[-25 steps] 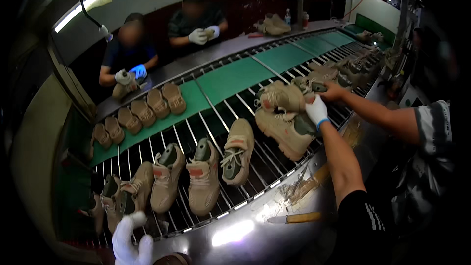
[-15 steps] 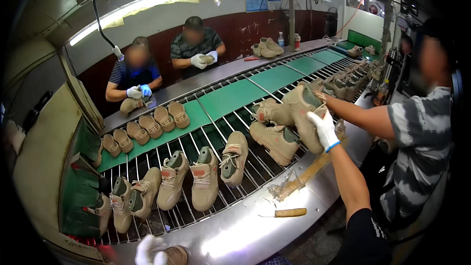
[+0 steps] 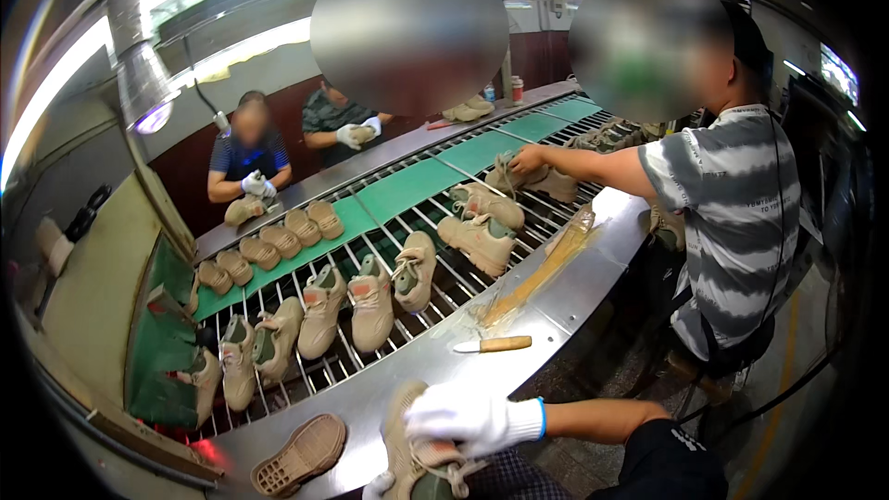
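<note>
A beige lace-up shoe (image 3: 400, 435) with a green lining is close in front of me at the lower edge. My right hand (image 3: 472, 418), in a white glove with a blue cuff, is closed over its upper. Only a bit of my left hand (image 3: 378, 485), also white-gloved, shows against the shoe's left side; the rest is cut off by the picture's edge. Left of the shoe, a loose brown sole (image 3: 299, 454) lies on the metal ledge. Farther right on that ledge is a knife (image 3: 495, 344) with a wooden handle.
Several beige shoes (image 3: 370, 304) stand on the roller rack (image 3: 435, 310). Several soles (image 3: 262, 252) line the green belt (image 3: 398, 194). A co-worker (image 3: 732, 213) at right reaches over the rack to a shoe. Two people (image 3: 248, 157) work across it. A lamp (image 3: 143, 88) hangs upper left.
My right hand has brought a shoe from the right side of the rack to the ledge before me. The sole near my left hand now lies loose. My view has shifted right.
</note>
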Demonstrator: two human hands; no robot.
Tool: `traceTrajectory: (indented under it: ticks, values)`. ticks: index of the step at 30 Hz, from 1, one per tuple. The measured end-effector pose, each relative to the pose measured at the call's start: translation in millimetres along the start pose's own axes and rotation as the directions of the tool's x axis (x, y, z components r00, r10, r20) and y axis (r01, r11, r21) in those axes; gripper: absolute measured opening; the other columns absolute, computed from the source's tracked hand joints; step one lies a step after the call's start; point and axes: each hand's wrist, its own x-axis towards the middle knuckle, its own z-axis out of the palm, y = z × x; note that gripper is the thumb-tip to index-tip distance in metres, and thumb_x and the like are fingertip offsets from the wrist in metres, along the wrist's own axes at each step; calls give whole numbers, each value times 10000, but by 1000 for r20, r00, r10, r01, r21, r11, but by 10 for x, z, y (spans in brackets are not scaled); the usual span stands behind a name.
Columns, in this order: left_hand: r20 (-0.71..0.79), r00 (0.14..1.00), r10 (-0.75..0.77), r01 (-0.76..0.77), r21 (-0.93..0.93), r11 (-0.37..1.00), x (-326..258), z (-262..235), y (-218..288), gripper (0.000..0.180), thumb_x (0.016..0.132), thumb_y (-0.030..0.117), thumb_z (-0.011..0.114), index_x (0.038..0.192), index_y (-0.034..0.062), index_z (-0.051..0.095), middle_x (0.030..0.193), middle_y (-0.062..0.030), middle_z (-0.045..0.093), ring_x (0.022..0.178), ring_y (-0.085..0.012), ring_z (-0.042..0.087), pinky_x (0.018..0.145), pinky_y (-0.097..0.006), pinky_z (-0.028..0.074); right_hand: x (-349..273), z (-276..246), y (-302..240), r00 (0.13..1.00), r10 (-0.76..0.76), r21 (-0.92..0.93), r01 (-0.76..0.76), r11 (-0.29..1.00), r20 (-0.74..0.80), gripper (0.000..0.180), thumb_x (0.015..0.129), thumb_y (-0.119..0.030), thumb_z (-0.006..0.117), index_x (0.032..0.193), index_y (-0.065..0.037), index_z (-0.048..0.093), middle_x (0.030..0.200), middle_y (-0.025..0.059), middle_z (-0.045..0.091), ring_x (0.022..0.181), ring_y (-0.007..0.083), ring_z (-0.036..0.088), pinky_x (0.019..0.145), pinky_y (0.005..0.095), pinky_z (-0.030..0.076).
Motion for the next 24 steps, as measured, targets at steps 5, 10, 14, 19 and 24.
traceTrajectory:
  ticks: [5, 10, 14, 19, 24]
  values:
    - [-27, 964, 265, -206, 553, 807, -439, 32, 108, 521, 967, 383, 712, 1347, 42, 609, 1301, -206, 674, 1182, -406, 675, 1018, -473, 554, -888, 1218, 263, 624, 759, 971, -237, -40, 184, 695, 1030, -454, 662, 1509, 12, 471, 1362, 181, 621, 1231, 306, 650, 1026, 426, 573]
    - [99, 841, 533, -242, 949, 205, -318, -461, 496, 381, 942, 286, 733, 1226, 33, 708, 1223, -182, 716, 1182, -383, 665, 1047, -473, 523, -954, 848, -363, 738, 605, 834, 107, -542, 298, 1109, 915, -815, 572, 1480, 128, 432, 1284, 323, 637, 1119, 412, 701, 961, 498, 626]
    - [-330, 915, 234, 339, 941, -1, -277, -1553, 323, 699, 895, 499, 725, 1417, 61, 571, 1382, -245, 618, 1305, -418, 587, 1103, -498, 486, -1598, 1369, -35, 627, 685, 837, 93, -539, 371, 1142, 920, -856, 519, 1438, 161, 471, 1278, 344, 642, 1142, 463, 695, 957, 571, 618]
    - [-465, 867, -179, 483, 873, 75, -267, -1771, 626, 625, 905, 633, 706, 1166, 65, 723, 1112, -223, 758, 1122, -366, 723, 990, -460, 553, -1667, 1810, 179, 499, 723, 852, -59, -520, 477, 940, 1036, -749, 426, 1530, 50, 453, 1350, 288, 644, 1183, 408, 692, 992, 542, 617]
    - [-514, 857, 37, 162, 336, 928, -754, -1520, 439, 269, 1043, 178, 659, 1233, -13, 671, 1146, -114, 751, 1051, -211, 693, 974, -361, 545, -1086, 1661, -218, 568, 669, 864, -174, -472, 480, 1167, 804, -919, 602, 1489, 23, 529, 1273, 279, 684, 1120, 434, 707, 919, 585, 623]
